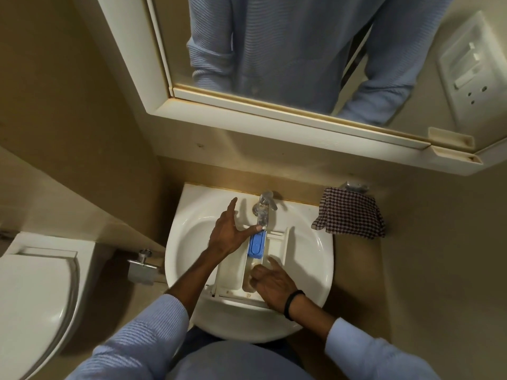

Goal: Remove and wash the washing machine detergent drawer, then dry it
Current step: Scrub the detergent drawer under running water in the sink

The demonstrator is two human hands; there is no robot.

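The white detergent drawer [233,272] lies lengthwise in the white sink [315,259], its far end under the chrome tap [263,208]. A blue insert [256,244] sits in its far middle compartment. My left hand [226,233] is spread over the drawer's far left side, thumb reaching to the top of the blue insert, forefinger pointing toward the wall. My right hand [271,281] rests in the drawer's near right compartments with fingers bent inside them. I cannot tell whether water is running.
A checked cloth [349,215] hangs on a wall holder right of the sink. A toilet [35,297] with its lid down stands at the left, with a chrome valve [142,266] between it and the sink. A mirror cabinet [274,64] hangs above.
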